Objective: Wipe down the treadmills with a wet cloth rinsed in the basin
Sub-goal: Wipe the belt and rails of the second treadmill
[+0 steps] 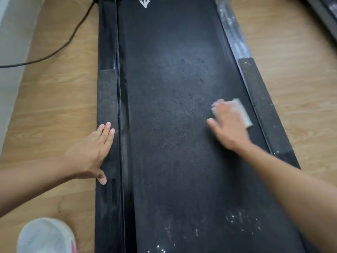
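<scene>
**Cloth on the belt, other hand flat on the rail**

Nearest my view, in the lower left corner, I see a white shape with a pink edge. It is too blurred for me to say what it is. Above it the person's left hand lies flat on the left-side rail of the black treadmill, at the left of centre. Its fingers are straight and together, its thumb points down the rail, and it grasps nothing.

The treadmill's belt runs up the middle of the frame. At centre right, the right hand rests on a pale grey cloth. The cloth lies on the belt close to its right edge, just beside the right-side rail. The hand is smeared by motion, but as far as I can make out its fingers are spread fairly straight over the cloth and press it down rather than curl round it.

White specks glint on the belt at the lower right. A white arrow is printed on the belt at the top edge.

The treadmill stands on a wooden floor. A black cable snakes across the floor at the upper left, near a pale wall.
</scene>
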A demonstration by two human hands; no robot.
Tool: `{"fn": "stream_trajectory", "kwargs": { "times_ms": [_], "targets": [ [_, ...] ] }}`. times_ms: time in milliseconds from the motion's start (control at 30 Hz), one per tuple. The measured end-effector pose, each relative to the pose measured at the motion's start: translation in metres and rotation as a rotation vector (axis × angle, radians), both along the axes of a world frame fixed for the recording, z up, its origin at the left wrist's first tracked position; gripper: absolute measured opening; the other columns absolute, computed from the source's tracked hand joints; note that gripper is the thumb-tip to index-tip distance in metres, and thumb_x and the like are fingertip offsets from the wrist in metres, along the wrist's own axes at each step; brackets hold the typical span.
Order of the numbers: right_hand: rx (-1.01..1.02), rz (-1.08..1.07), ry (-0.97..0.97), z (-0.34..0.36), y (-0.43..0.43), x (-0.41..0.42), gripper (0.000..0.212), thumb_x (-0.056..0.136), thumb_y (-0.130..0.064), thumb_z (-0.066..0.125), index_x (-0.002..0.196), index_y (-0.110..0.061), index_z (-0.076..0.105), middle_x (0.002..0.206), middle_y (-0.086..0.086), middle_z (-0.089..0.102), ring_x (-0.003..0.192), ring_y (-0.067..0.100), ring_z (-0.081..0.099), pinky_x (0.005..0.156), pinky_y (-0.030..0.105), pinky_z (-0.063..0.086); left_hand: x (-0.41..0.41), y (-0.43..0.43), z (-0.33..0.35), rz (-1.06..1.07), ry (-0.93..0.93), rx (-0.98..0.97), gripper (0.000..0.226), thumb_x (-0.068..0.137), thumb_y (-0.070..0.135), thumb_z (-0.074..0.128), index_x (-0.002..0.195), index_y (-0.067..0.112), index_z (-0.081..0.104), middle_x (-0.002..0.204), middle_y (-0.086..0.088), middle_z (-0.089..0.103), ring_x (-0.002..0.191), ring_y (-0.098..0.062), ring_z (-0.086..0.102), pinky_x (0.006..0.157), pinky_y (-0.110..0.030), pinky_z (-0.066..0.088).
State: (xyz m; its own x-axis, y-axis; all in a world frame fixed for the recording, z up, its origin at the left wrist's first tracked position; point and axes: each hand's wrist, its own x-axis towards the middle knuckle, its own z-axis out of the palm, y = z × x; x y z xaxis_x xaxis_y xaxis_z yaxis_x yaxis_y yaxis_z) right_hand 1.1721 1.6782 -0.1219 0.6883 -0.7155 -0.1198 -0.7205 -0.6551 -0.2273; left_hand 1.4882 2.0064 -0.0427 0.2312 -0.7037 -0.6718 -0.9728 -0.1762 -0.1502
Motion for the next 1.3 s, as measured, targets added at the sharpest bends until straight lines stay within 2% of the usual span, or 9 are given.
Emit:
{"fn": "stream_trajectory", "kwargs": {
  "times_ms": [100,233,333,467,633,733,867,1033,1300],
  "targets": [
    [0.125,-0.266,-0.006,0.003,-0.027,-0.027,0.095,0.096,-0.074,0.011,0.168,-0.013,0.017,0.177,0.008,0.008,0.164,0.021,0.003,0.132,0.045,0.003,0.001,0.000,-0.002,-0.002,-0.021,-0.006,0.161,0.063,0.086,0.070,0.144,0.000,-0.037,0.158,-0.025,-0.039,0.155,-0.036,-0.025,0.129,-0.038,-0.001],
    [0.087,-0.522,-0.030,0.003,0.027,0.041,0.100,0.098,-0.078,0.019,0.168,-0.009,0.007,0.177,0.010,0.001,0.164,0.023,-0.005,0.131,0.052,-0.002,-0.003,-0.001,-0.004,-0.011,-0.033,0.003,0.160,0.063,0.082,0.075,0.142,-0.003,-0.036,0.158,-0.028,-0.037,0.155,-0.039,-0.022,0.128,-0.038,0.000],
    [0.052,-0.252,-0.083,0.003,0.108,0.113,0.096,0.100,-0.075,0.018,0.169,-0.011,0.004,0.177,0.008,-0.004,0.163,0.020,-0.011,0.131,0.046,-0.010,-0.006,-0.006,-0.007,0.003,-0.051,-0.012,0.161,0.064,0.074,0.081,0.143,-0.005,-0.034,0.157,-0.030,-0.036,0.154,-0.041,-0.023,0.127,-0.038,-0.003],
    [0.101,0.193,-0.109,0.002,0.240,0.166,0.081,0.107,-0.063,0.020,0.169,-0.013,0.009,0.177,0.004,-0.005,0.162,0.015,-0.016,0.132,0.048,0.000,-0.007,-0.003,-0.002,0.042,-0.033,-0.018,0.164,0.060,0.071,0.085,0.147,-0.002,-0.033,0.159,-0.027,-0.037,0.155,-0.039,-0.023,0.130,-0.040,0.000],
    [0.074,0.460,-0.096,0.002,0.209,0.119,0.070,0.110,-0.060,0.024,0.169,-0.025,0.014,0.177,-0.008,0.002,0.161,0.007,-0.012,0.131,0.045,0.006,-0.012,-0.006,0.007,0.023,-0.054,0.013,0.162,0.064,0.072,0.083,0.150,-0.004,-0.030,0.158,-0.029,-0.037,0.155,-0.042,-0.022,0.131,-0.045,0.004],
    [0.066,0.247,-0.068,0.002,0.129,0.063,0.073,0.104,-0.067,0.029,0.167,-0.031,0.023,0.176,-0.013,0.010,0.161,0.003,-0.010,0.132,0.047,0.003,-0.013,-0.007,0.008,0.036,-0.060,0.023,0.162,0.064,0.071,0.084,0.152,-0.005,-0.029,0.158,-0.029,-0.037,0.155,-0.042,-0.021,0.131,-0.044,0.003],
    [0.082,-0.195,0.090,0.010,0.023,-0.042,0.100,0.091,-0.087,0.001,0.169,-0.027,0.012,0.177,-0.006,-0.001,0.163,0.011,-0.008,0.133,0.045,-0.001,-0.010,-0.004,0.005,0.054,-0.017,0.013,0.162,0.064,0.071,0.084,0.148,-0.002,-0.034,0.157,-0.027,-0.039,0.154,-0.039,-0.025,0.128,-0.041,-0.002],
    [0.113,-0.442,0.014,0.011,0.068,-0.012,0.108,0.089,-0.087,0.008,0.169,-0.015,0.003,0.177,0.001,-0.007,0.162,0.015,-0.013,0.131,0.050,-0.005,-0.009,-0.002,0.005,0.074,0.014,-0.009,0.163,0.062,0.070,0.085,0.147,-0.003,-0.034,0.158,-0.027,-0.039,0.155,-0.038,-0.024,0.127,-0.038,-0.002],
    [0.168,0.277,-0.092,0.006,0.297,0.122,0.075,0.109,-0.056,0.023,0.169,-0.014,0.007,0.177,0.002,-0.007,0.161,0.013,-0.018,0.132,0.047,0.002,-0.010,-0.001,0.010,0.074,0.008,-0.014,0.163,0.062,0.074,0.083,0.150,-0.001,-0.031,0.159,-0.024,-0.038,0.155,-0.035,-0.025,0.126,-0.035,-0.002]
  ]
}}
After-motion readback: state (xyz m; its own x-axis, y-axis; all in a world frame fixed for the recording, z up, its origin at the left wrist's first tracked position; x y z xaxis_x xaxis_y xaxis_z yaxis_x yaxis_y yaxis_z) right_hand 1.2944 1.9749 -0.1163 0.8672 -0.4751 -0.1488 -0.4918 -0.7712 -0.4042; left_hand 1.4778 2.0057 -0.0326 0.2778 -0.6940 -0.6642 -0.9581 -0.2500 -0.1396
